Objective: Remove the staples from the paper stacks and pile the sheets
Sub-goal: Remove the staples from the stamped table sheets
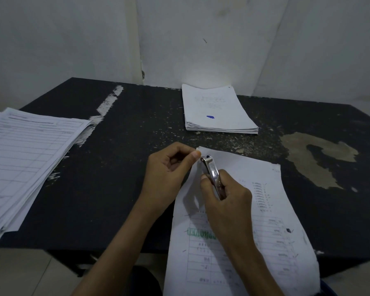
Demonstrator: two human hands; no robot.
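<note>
Head view: your left hand pinches a corner of the paper stack; your right hand grips the metal clipper, its tail hidden.

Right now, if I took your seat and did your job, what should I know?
Left hand: pinches the top corner of the paper stack in front of you.
Right hand: grips the metal tool, tip at that corner.
Other paper: a far pile with a blue mark and a left pile of forms, both on the table.
Done: cannot tell which pile is finished.
Left: likely free this corner's staple, then pile the sheets.
</note>
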